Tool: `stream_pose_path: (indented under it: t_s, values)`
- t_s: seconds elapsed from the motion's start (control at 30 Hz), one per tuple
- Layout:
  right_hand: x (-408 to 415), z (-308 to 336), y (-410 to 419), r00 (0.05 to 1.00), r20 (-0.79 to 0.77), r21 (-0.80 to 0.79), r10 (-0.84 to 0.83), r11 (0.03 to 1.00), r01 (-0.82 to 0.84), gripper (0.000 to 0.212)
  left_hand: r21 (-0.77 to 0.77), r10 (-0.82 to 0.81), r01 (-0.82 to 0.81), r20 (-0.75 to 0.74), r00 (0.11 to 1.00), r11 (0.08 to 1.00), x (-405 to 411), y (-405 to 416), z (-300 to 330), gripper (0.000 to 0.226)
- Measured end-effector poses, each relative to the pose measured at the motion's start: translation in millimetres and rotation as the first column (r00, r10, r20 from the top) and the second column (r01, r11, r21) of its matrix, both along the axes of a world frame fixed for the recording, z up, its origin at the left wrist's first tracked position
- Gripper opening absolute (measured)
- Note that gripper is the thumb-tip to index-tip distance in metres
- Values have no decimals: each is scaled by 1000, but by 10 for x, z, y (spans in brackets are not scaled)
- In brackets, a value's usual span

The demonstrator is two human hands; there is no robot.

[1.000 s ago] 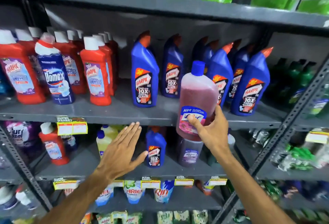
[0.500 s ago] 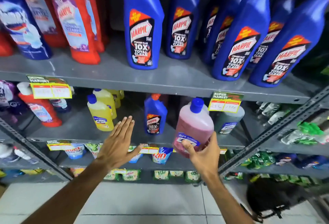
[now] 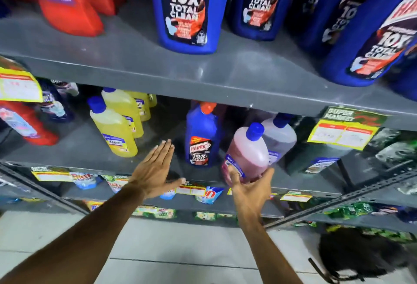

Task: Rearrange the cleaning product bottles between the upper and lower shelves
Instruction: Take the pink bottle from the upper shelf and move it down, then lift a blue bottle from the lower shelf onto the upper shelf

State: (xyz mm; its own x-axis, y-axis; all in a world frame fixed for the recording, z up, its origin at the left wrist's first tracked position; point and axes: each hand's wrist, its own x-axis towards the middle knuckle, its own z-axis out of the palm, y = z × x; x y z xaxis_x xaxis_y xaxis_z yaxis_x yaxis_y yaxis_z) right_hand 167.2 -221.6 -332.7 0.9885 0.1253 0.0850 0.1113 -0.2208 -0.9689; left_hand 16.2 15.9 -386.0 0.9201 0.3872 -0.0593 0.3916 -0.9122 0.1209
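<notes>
My right hand (image 3: 249, 187) grips the base of a pink bottle (image 3: 248, 150) with a blue cap, tilted, at the front edge of the lower shelf (image 3: 85, 150). Just behind it stands a pale lilac bottle (image 3: 279, 137) with a blue cap. A small blue Harpic bottle (image 3: 200, 139) stands to the pink bottle's left. My left hand (image 3: 155, 168) is flat with fingers spread, empty, in front of the lower shelf between the Harpic and the yellow bottles (image 3: 115, 125). Large blue Harpic bottles (image 3: 189, 8) stand on the upper shelf (image 3: 225, 74).
Red bottles (image 3: 67, 4) fill the upper shelf's left side, and another red bottle (image 3: 24, 123) is on the lower shelf's left. Yellow price tags (image 3: 343, 132) hang from shelf edges. Sachets hang below. A dark bag (image 3: 356, 254) lies on the tiled floor at right.
My right hand has brought the pink bottle down from upper-shelf height to the lower shelf, in front of the lilac bottle. The view dropped and moved closer. My left hand stayed open.
</notes>
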Motion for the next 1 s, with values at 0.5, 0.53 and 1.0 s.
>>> stream_pose_path:
  t_s: [0.5, 0.53, 1.0]
  values:
    - [101, -65, 423, 998, 32, -8, -58, 998, 58, 67, -49, 52, -51, 16, 999, 997, 80, 37, -310, 131]
    - [87, -64, 443, 998, 29, 3, -63, 998, 63, 67, -51, 55, -55, 11, 998, 997, 81, 36, -307, 131]
    - [-166, 917, 590, 776, 576, -196, 257, 965, -174, 60, -74, 51, -47, 48, 998, 996, 74, 61, -402, 123]
